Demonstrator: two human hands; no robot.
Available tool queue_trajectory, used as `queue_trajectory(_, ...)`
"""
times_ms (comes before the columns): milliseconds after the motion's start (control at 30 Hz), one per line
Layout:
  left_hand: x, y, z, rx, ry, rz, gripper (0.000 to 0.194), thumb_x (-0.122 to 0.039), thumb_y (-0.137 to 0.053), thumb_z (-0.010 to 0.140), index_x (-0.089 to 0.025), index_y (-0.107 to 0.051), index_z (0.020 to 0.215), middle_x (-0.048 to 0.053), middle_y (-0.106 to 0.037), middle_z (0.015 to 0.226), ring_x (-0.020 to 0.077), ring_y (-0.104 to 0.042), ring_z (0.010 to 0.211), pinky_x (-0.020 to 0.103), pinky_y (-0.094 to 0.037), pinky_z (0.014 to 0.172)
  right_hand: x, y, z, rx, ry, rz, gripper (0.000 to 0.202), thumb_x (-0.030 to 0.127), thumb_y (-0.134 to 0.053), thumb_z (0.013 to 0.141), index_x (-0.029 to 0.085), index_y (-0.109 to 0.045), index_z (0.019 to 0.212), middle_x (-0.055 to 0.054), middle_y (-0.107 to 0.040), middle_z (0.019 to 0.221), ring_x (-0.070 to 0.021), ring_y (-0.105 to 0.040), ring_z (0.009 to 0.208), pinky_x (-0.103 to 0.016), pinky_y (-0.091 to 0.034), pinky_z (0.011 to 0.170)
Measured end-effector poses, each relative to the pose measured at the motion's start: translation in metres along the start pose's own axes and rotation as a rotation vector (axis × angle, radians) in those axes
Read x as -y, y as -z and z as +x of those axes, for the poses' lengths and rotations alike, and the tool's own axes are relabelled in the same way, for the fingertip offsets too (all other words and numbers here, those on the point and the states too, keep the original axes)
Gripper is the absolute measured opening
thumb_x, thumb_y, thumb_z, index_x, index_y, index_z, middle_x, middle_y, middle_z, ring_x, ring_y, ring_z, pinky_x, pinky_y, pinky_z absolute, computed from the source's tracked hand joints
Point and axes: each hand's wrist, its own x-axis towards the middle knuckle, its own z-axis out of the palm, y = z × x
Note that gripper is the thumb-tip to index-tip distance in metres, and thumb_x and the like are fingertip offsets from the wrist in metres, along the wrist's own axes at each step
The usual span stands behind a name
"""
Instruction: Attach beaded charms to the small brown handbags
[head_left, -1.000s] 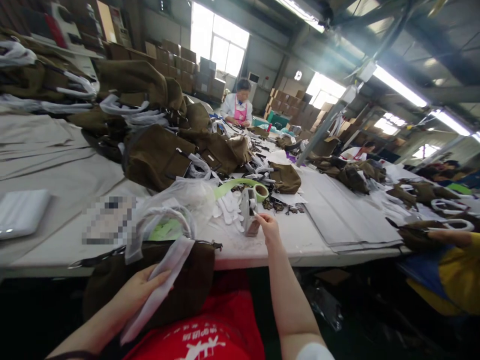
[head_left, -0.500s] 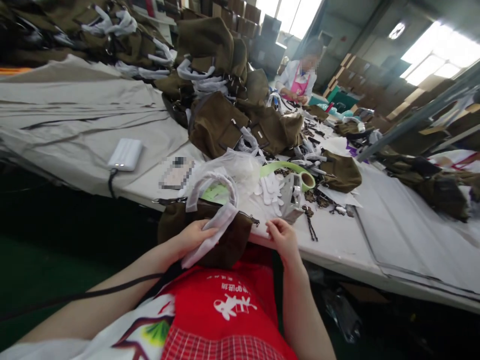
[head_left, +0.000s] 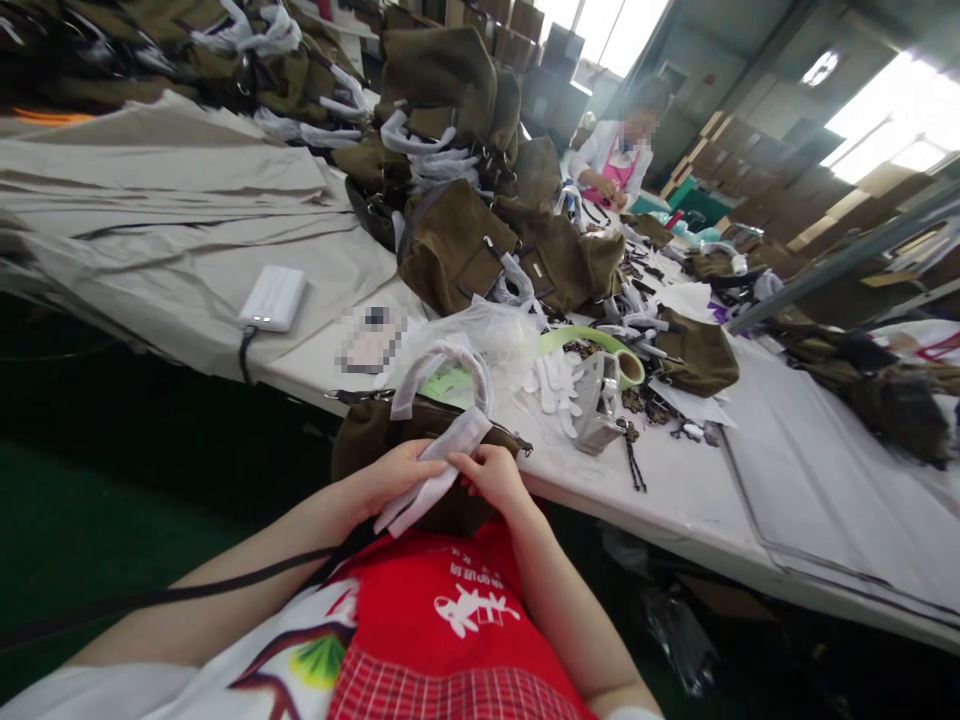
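Observation:
A dark olive handbag [head_left: 364, 432] rests against the table's front edge, close to my body. Its far handle [head_left: 484, 375], wrapped in white paper, arches up over the open-looking top. The near handle [head_left: 466, 432] is wrapped too and leans toward me. My left hand [head_left: 397, 478] grips this near handle from the left, thumb on top. From the other side, my right hand [head_left: 491, 478] pinches the edge of the same wrapped handle, its thumb close to my left thumb. The right fingertips are partly hidden beneath the wrapping.
Beyond the bag lie a phone [head_left: 371, 340], a white power bank [head_left: 274, 298] with a cable, clear plastic [head_left: 480, 340], a tape dispenser [head_left: 600, 405] and a green tape roll [head_left: 628, 370]. Olive bags [head_left: 457, 245] are heaped behind. A co-worker [head_left: 615, 165] stands across the table.
My right hand has moved left from beside the bag's zipper end to the wrapped near handle and now pinches it. My left hand keeps its hold. The view has shifted slightly.

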Motion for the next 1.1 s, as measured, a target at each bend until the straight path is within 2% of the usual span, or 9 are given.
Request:
queue_trajectory(100, 0.0, 0.011, -0.003, 0.051, 0.061, -0.011, 0.051, -0.051, -0.072, 0.066, -0.012, -0.064, 0.097, 0.005, -0.066, 0.076, 0.0174, -0.058, 0.065, 0.028, -0.044, 0.062, -0.006, -0.001, -0.008, 0.19, 0.073, 0.425, 0.037, 0.049, -0.077, 0.069, 0.016, -0.065, 0.081, -0.002, -0.066, 0.07, -0.0116, -0.058, 0.057, -0.022, -0.043, 0.053)
queue_trajectory(233, -0.005, 0.035, -0.021, 0.04, -0.03, 0.377, 0.059, -0.058, -0.071, 0.067, -0.014, -0.063, 0.106, 0.008, -0.068, 0.098, 0.025, -0.062, 0.089, 0.03, -0.047, 0.076, -0.009, -0.014, -0.017, 0.441, -0.022, 0.619, 0.043, 0.041, -0.082, 0.066, 0.015, -0.067, 0.097, -0.007, -0.07, 0.089, -0.0137, -0.065, 0.069, -0.022, -0.049, 0.057)
queue_trajectory(367, -0.006, 0.045, -0.051, 0.024, -0.093, 0.618, 0.066, -0.05, -0.072, 0.07, -0.017, -0.057, 0.125, 0.011, -0.067, 0.116, 0.0306, -0.062, 0.104, 0.036, -0.047, 0.09, -0.007, -0.045, -0.016, 0.329, -0.095, 0.625, 0.043, 0.045, -0.083, 0.062, 0.011, -0.067, 0.084, -0.004, -0.068, 0.069, -0.0111, -0.058, 0.054, -0.02, -0.044, 0.05)
queue_trajectory(567, 0.004, 0.033, -0.072, -0.157, -0.205, 0.69, 0.073, -0.038, -0.064, 0.078, -0.018, -0.041, 0.144, 0.013, -0.05, 0.144, 0.0308, -0.049, 0.13, 0.039, -0.036, 0.11, 0.002, -0.08, -0.008, 0.21, -0.165, 0.506, 0.038, 0.048, -0.074, 0.066, 0.013, -0.061, 0.065, 0.0, -0.056, 0.047, -0.0091, -0.046, 0.037, -0.021, -0.033, 0.037)
queue_trajectory(667, 0.005, 0.031, -0.075, -0.259, -0.254, 0.754, 0.064, -0.035, -0.054, 0.084, -0.016, -0.041, 0.144, 0.013, -0.049, 0.145, 0.0292, -0.048, 0.13, 0.04, -0.034, 0.112, 0.007, -0.086, -0.005, 0.087, -0.153, 0.501, 0.034, 0.045, -0.069, 0.07, 0.016, -0.056, 0.059, 0.002, -0.05, 0.042, -0.0087, -0.042, 0.034, -0.021, -0.029, 0.034)
queue_trajectory(767, 0.005, 0.034, -0.08, -0.357, -0.331, 0.788, 0.049, -0.032, -0.049, 0.086, -0.019, -0.057, 0.133, 0.01, -0.061, 0.13, 0.0268, -0.057, 0.118, 0.037, -0.041, 0.106, 0.011, -0.09, -0.004, 0.021, -0.17, 0.527, 0.032, 0.042, -0.063, 0.074, 0.017, -0.054, 0.056, 0.001, -0.05, 0.043, -0.0083, -0.041, 0.034, -0.021, -0.029, 0.035)
queue_trajectory(867, 0.01, 0.038, -0.084, -0.379, -0.406, 0.689, 0.035, -0.028, -0.049, 0.083, -0.024, -0.071, 0.11, 0.007, -0.066, 0.109, 0.0233, -0.061, 0.102, 0.031, -0.048, 0.093, 0.017, -0.092, -0.005, 0.034, -0.179, 0.561, 0.032, 0.039, -0.06, 0.076, 0.017, -0.052, 0.053, 0.0, -0.05, 0.043, -0.0081, -0.039, 0.035, -0.021, -0.028, 0.035)
queue_trajectory(967, 0.014, 0.043, -0.087, -0.41, -0.387, 0.528, 0.026, -0.026, -0.053, 0.078, -0.022, -0.075, 0.092, 0.007, -0.064, 0.103, 0.0228, -0.061, 0.098, 0.03, -0.048, 0.09, 0.021, -0.089, -0.009, 0.09, -0.152, 0.644, 0.03, 0.037, -0.059, 0.077, 0.018, -0.052, 0.056, 0.001, -0.05, 0.044, -0.0088, -0.039, 0.035, -0.022, -0.026, 0.035)
queue_trajectory(1100, 0.003, 0.047, -0.095, -0.32, -0.357, 0.364, 0.03, -0.036, -0.056, 0.075, -0.02, -0.076, 0.091, 0.008, -0.062, 0.108, 0.0251, -0.06, 0.1, 0.031, -0.049, 0.088, 0.023, -0.079, -0.013, 0.305, -0.168, 0.783, 0.028, 0.043, -0.063, 0.074, 0.015, -0.06, 0.072, -0.001, -0.056, 0.052, -0.013, -0.05, 0.045, -0.023, -0.037, 0.04)
